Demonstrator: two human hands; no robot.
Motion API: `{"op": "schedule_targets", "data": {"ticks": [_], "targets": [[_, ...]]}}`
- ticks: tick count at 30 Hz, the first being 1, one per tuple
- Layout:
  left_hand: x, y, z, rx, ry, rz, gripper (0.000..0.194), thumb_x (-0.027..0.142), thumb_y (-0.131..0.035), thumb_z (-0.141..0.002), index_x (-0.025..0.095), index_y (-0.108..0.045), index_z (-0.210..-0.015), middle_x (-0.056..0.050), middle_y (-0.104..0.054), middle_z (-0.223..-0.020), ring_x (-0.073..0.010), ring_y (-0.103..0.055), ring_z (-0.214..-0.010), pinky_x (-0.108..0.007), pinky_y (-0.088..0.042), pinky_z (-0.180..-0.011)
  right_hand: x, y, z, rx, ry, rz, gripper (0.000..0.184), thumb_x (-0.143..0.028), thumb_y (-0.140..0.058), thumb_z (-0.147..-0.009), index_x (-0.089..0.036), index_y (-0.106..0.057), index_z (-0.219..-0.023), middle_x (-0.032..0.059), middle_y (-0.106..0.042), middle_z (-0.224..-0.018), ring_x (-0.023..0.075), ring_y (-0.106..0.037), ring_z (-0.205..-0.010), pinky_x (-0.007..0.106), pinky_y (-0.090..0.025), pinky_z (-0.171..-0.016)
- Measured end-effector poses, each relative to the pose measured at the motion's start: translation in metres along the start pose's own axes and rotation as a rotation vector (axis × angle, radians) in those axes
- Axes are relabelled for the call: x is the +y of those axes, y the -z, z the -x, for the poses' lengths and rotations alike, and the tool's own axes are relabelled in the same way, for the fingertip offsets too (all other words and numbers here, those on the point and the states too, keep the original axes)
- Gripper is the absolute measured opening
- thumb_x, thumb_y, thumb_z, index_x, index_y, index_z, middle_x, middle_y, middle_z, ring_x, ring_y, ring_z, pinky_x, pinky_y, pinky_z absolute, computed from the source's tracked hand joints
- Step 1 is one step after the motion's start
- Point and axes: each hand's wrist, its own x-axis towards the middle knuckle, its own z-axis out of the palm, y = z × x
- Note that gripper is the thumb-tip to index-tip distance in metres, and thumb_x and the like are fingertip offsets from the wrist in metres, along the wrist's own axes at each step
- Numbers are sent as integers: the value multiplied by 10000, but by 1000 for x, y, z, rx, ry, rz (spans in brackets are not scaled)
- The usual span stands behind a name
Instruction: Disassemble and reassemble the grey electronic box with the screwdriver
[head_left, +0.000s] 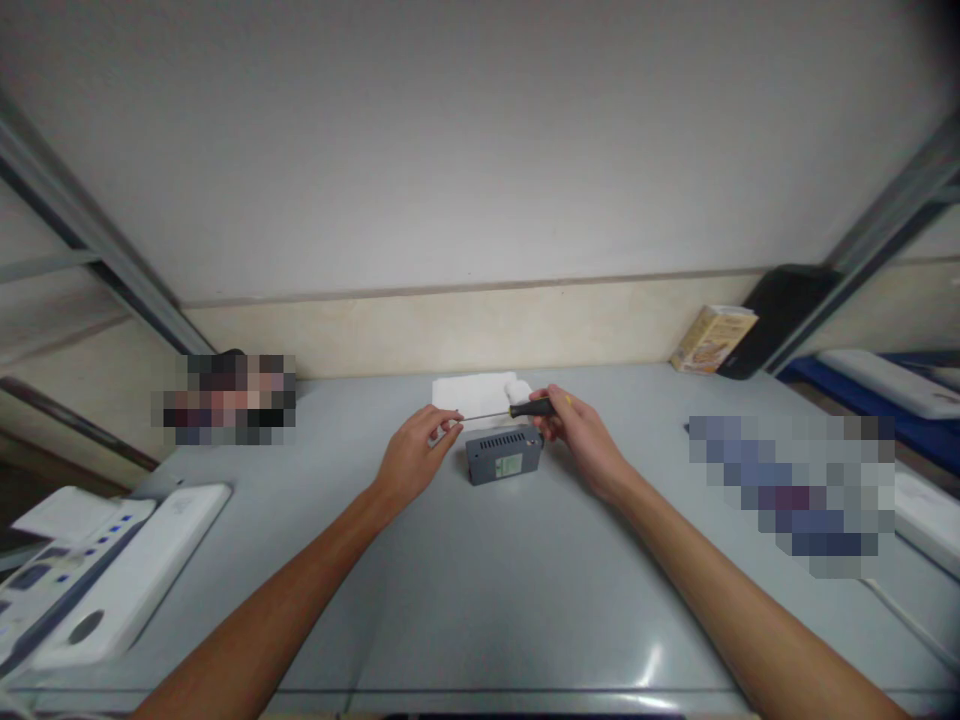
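Note:
A screwdriver [531, 408] with a black handle lies sideways in my right hand [581, 435], its thin metal shaft pointing left. The fingers of my left hand [415, 452] are pinched together at the shaft's tip. Whatever they hold there is too small to make out. Just below the shaft, a dark grey box-shaped device [503, 456] stands on its long side on the table, with a row of vent slots along its top and a pale label on its front. Neither hand visibly grips this device. Behind it lies a white sheet of paper [472, 388] with a small white crumpled piece [517, 390] on it.
White flat panels [139, 570] lie at the table's left edge. A yellow carton [714, 340] and a black flat object [780, 310] lean against the back wall at right. Blurred-out items lie at both sides. Metal posts [112, 260] frame the grey table [480, 590].

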Motion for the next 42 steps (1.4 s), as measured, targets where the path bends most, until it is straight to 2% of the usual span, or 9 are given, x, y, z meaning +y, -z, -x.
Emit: {"op": "schedule_targets", "data": {"ticks": [9,17,21,29,38,42], "targets": [[5,2,-1,-3,-17,-13,235,356,-522,-1021,218,-712,-1034,-34,-667,-904,-162,-613,-807,-292,-486,-760,0,0,1,-10,-2,-9,497,-658,-563,-906,-187,-695,-995,2,-640,-697,140,-514,-611,277,-387,-620],[8,4,-2,1,-6,-24,210,381,-600,-983,208,-708,-929,-28,-653,-882,-167,-607,-803,-301,-481,-767,2,2,0,-16,-9,-18,476,-644,-560,-917,-194,-694,-995,-5,-636,-692,138,-510,-612,273,-378,-626],[10,5,-2,-3,-10,-30,251,393,-578,-994,200,-692,-883,-29,-648,-869,-165,-601,-802,-295,-472,-757,4,3,-1,-14,-9,-29,482,-647,-565,-914,-188,-695,-984,-7,-626,-681,134,-508,-613,272,-373,-627],[6,3,-1,-60,-29,16,268,408,-568,-1006,202,-725,-935,-34,-650,-900,-161,-622,-839,-271,-475,-747,1,1,0,0,-46,-38,559,-723,-557,-873,-189,-696,-960,-5,-622,-662,139,-508,-599,282,-374,-610],[3,2,0,-46,-86,59,206,300,-549,-1023,218,-735,-1060,-44,-689,-982,-168,-659,-918,-287,-504,-835,3,4,-1,14,-19,-30,568,-729,-569,-862,-189,-701,-978,-5,-615,-658,141,-514,-594,282,-382,-605],[1,1,-1,-14,-102,67,161,277,-599,-998,208,-742,-1023,-43,-694,-952,-166,-660,-888,-288,-513,-818,3,3,-2,20,-9,-34,577,-733,-565,-863,-185,-702,-976,-5,-611,-656,136,-508,-591,279,-381,-598]]}}
